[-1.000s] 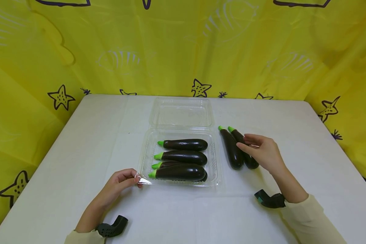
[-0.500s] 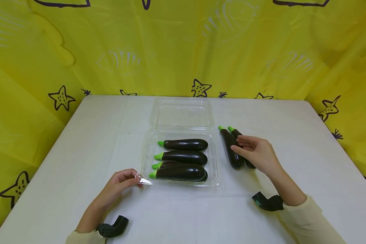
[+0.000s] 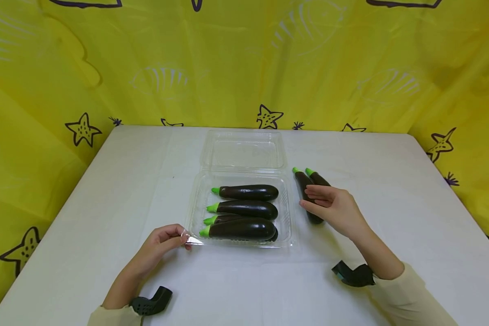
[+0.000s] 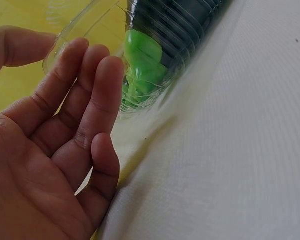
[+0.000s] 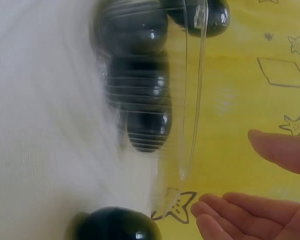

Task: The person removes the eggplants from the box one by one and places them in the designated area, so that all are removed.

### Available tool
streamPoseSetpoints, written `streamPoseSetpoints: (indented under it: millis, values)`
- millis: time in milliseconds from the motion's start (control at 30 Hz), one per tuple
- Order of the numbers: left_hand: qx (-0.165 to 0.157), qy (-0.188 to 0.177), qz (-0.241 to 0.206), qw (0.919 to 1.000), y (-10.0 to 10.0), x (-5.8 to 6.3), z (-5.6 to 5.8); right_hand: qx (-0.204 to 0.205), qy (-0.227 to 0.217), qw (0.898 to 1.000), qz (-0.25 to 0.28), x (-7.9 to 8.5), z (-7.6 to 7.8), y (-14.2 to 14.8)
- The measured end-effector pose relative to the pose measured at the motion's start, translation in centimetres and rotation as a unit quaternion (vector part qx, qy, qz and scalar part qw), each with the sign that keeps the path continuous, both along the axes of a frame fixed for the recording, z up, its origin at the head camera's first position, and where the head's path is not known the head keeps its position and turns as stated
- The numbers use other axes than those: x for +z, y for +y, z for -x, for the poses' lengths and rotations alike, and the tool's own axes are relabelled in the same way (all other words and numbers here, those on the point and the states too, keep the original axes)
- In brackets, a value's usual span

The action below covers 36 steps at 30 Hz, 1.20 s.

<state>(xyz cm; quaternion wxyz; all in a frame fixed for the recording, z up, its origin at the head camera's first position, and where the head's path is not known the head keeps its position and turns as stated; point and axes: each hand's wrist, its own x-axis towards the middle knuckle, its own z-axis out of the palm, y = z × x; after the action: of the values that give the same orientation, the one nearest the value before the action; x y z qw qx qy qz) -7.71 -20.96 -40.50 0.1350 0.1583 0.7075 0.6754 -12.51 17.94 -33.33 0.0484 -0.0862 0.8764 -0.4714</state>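
Observation:
A clear plastic clamshell box [image 3: 285,226] lies with its lid [image 3: 244,151] folded back, and several dark eggplants [image 3: 244,193] with green stems lie inside it. At the front left corner, my left hand [image 3: 163,244] pinches the rim between thumb and fingertips; the left wrist view shows the rim [image 4: 51,55] there. My right hand [image 3: 338,210] is over two eggplants on the table, a left one [image 3: 303,183] and a right one [image 3: 318,179] partly hidden by it. In the right wrist view, thumb and fingers are apart with nothing between them.
The white table [image 3: 236,290] runs up to a yellow patterned curtain [image 3: 236,68] at the back and sides. A black wrist camera sits on each wrist, the left one [image 3: 151,302] and the right one [image 3: 354,274].
My right hand has drifted left and slightly toward me, from the right eggplant to over the left one. My left hand, the box and the eggplants have stayed in place.

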Motion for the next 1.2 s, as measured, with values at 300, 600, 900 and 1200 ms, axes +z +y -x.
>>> streamPoseSetpoints:
  millis: [300, 600, 900, 1200]
  values:
    - [0.001, 0.002, 0.004, 1.0, -0.1, -0.1, 0.1, 0.053, 0.007, 0.998, 0.038, -0.4, -0.3, -1.2]
    - [0.001, -0.003, 0.005, 1.0, -0.2, 0.0, 0.1, 0.101, 0.028, 0.992, 0.066, -1.2, -0.4, -3.0]
    - [0.0, -0.003, 0.005, 1.0, -0.1, -0.1, 0.1, 0.119, 0.018, 0.991, 0.063, -1.3, -0.7, -4.7]
    - [0.001, -0.004, 0.009, 0.9999, 0.0, 0.1, 0.0, 0.156, 0.048, 0.986, 0.041, -1.2, -0.5, -6.4]
